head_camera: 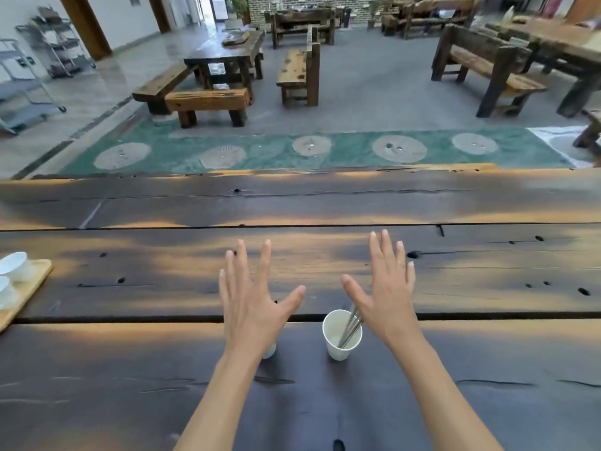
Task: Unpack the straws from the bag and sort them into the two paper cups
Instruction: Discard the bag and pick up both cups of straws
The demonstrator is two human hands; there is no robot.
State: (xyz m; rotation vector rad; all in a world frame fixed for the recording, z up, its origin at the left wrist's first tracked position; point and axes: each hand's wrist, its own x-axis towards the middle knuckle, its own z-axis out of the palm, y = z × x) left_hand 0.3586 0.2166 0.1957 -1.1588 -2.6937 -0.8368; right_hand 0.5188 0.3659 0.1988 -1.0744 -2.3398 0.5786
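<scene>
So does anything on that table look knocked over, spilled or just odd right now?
Nothing is spilled or tipped. The paper cup stands upright with metal straws leaning inside. Oddest is that the second cup is almost hidden under the left hand, so its contents cannot be seen. Both hands, the right hand too, are spread open, holding nothing.

A white paper cup (342, 335) stands up on the table with thin shiny straws (350, 328) leaning inside. My arm hides most of another white cup (270, 351).
</scene>
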